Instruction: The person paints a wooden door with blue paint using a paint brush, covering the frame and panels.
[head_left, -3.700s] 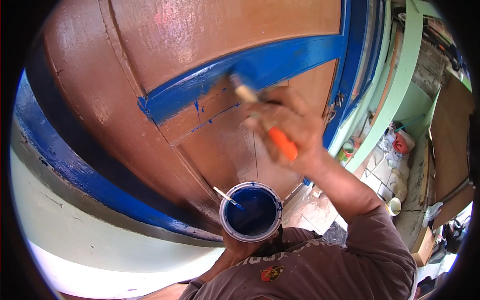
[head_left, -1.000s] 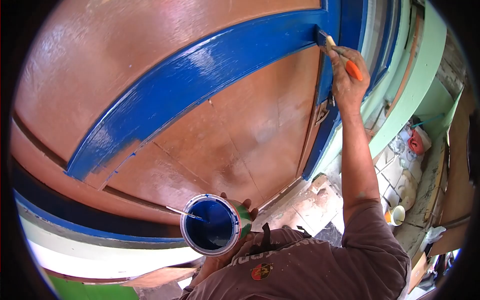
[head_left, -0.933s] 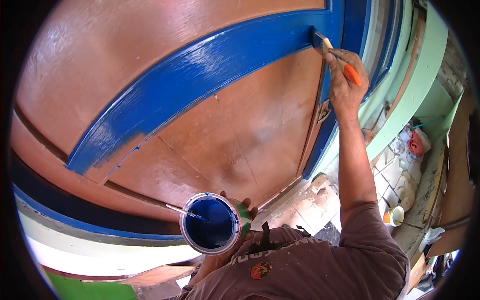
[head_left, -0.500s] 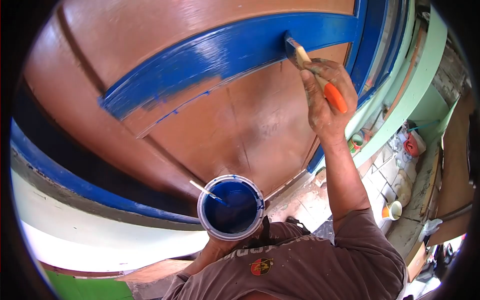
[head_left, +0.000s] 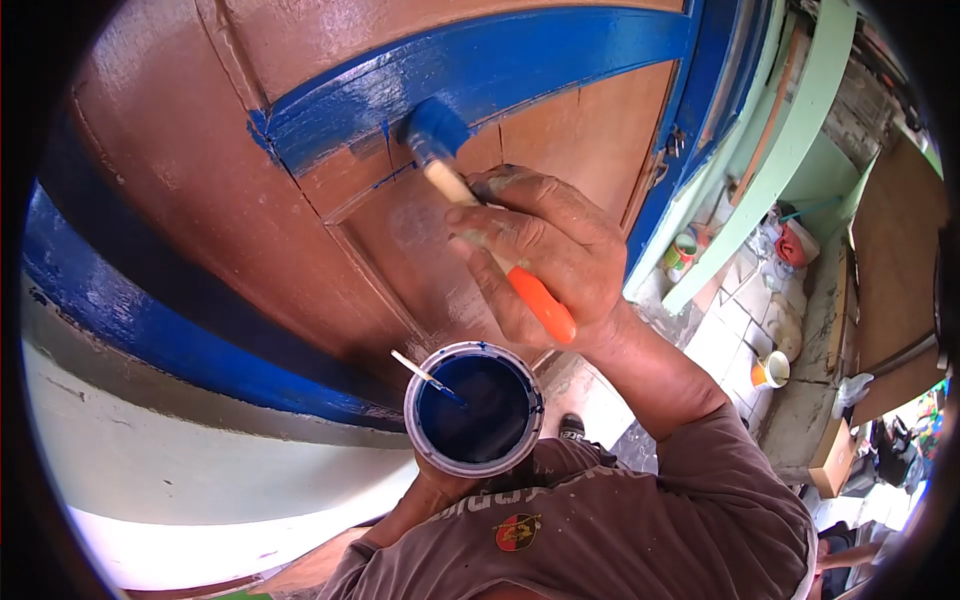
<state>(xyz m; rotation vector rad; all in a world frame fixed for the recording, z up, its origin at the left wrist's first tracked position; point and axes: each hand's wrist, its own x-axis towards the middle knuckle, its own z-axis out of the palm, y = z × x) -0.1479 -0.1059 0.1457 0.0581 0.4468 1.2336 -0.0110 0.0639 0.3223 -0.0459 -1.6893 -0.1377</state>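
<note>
My right hand [head_left: 545, 245] is wrapped round a paintbrush [head_left: 448, 183] with a pale handle and an orange end. The blue-coated bristles touch the lower edge of a blue band [head_left: 400, 90] across the brown door [head_left: 170, 170]. Low in the centre is a tub of dark blue paint [head_left: 475, 412], held against the body. A thin pale stick [head_left: 412, 367] leans in the tub. Only part of my left hand [head_left: 447, 482] shows beneath the tub; its fingers are hidden.
A blue door frame [head_left: 660, 190] and pale green post [head_left: 770, 210] stand at the right. Beyond them a white cup [head_left: 771, 369], another small container [head_left: 680, 257] and plastic bags lie on the floor. Part of another person [head_left: 850, 556] shows at the lower right.
My right hand and the brush have moved left and down along the blue band. The view has shifted, and the tub sits slightly further right.
</note>
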